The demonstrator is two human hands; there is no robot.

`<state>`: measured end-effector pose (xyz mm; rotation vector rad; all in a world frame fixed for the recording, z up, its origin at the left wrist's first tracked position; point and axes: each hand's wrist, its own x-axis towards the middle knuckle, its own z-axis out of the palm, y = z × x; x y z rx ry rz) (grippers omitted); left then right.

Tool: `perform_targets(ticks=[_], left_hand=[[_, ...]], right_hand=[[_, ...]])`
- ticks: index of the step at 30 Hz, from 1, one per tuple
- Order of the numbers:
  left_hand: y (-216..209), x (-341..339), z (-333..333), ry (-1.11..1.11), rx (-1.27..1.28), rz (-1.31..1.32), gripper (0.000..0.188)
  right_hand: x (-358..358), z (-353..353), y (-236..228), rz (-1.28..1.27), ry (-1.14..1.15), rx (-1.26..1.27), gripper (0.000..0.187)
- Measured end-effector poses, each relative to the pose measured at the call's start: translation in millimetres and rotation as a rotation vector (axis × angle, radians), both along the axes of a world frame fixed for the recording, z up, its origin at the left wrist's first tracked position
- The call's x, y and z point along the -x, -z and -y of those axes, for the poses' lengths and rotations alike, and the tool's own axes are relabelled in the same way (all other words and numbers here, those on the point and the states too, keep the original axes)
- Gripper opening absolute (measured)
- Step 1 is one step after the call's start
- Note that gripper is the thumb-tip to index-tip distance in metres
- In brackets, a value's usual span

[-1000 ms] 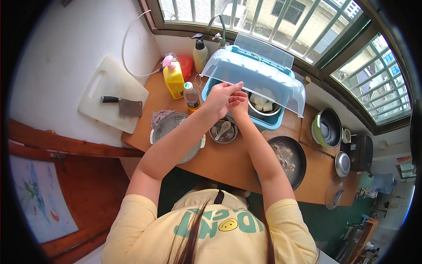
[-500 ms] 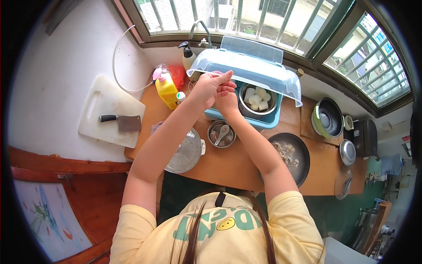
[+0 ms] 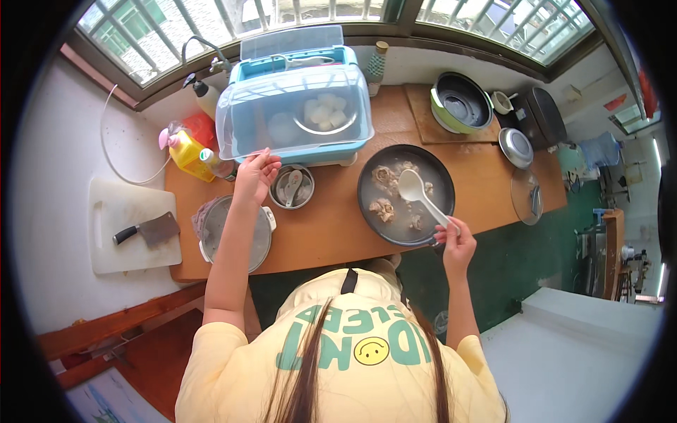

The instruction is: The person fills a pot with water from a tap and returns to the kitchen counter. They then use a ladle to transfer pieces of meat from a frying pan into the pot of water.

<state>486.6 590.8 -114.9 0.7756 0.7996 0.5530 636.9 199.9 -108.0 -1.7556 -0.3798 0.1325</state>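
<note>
My right hand (image 3: 457, 241) is closed round the handle of a white ladle (image 3: 412, 186). The ladle's bowl is over a dark pan (image 3: 368, 211), where pieces of meat (image 3: 383, 209) sit in cloudy liquid. My left hand (image 3: 258, 178) has its fingers loosely apart, at the front lower edge of the clear lid (image 3: 243, 121) on a blue dish box (image 3: 317, 152). Whether the fingertips touch the lid, I cannot tell. White cups or bowls (image 3: 326, 113) show through the lid. Just right of this hand is a small metal bowl (image 3: 311, 189) with a white spoon (image 3: 293, 185) in it.
A pot with a glass lid (image 3: 236, 236) stands left on the wooden table. Beyond it, a cleaver (image 3: 151, 231) lies on a white cutting board (image 3: 106, 204). Bottles, one yellow (image 3: 189, 158), stand behind. At right are a green-black pot (image 3: 462, 102), a metal bowl (image 3: 517, 146) and a glass lid (image 3: 523, 197).
The box's raised lid has come down over the front. My hands, together over the box before, are now apart: the right one holds a ladle over the pan. The view has turned right.
</note>
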Motion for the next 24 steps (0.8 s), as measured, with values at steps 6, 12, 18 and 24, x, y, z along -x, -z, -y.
perform_targets(ticks=[6, 12, 18, 24], left_hand=[[53.6, -15.3, 7.5, -0.034, 0.294, 0.017, 0.019], [63.4, -9.5, 101.4, 0.187, 0.222, -0.057, 0.017], [85.0, -6.7, 263.0, 0.446, 0.472, -0.167, 0.007], [110.2, -46.3, 378.5, 0.647, 0.502, -0.302, 0.025]], right_hand=[[-60.5, 37.0, 39.7, 0.369, 0.062, 0.344, 0.012], [-111.3, 6.1, 60.7, 0.875, -0.187, 0.515, 0.012], [-157.1, -9.5, 82.3, 0.601, -0.398, 0.523, 0.015], [-193.4, -19.3, 105.2, 0.051, -0.591, 0.29, 0.019]])
